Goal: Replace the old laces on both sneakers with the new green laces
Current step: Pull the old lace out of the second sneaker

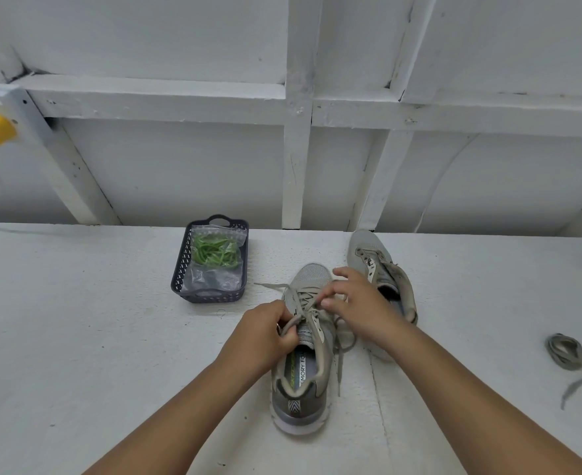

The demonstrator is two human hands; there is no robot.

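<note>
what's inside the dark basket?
The basket holds a clear plastic bag with the green laces bunched in its far half. The near half looks empty. Anything under the bag is covered.

Basket (180, 281) left of sneakers (303, 337); loose lace (565, 351) far right.

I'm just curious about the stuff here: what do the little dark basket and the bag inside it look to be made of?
The basket looks like molded plastic, dark grey and matte: its walls are a regular lattice with a cut-out handle. The bag appears to be thin clear plastic film, glossy and wrinkled, with a zip strip across its top; the green laces show through it.
</note>
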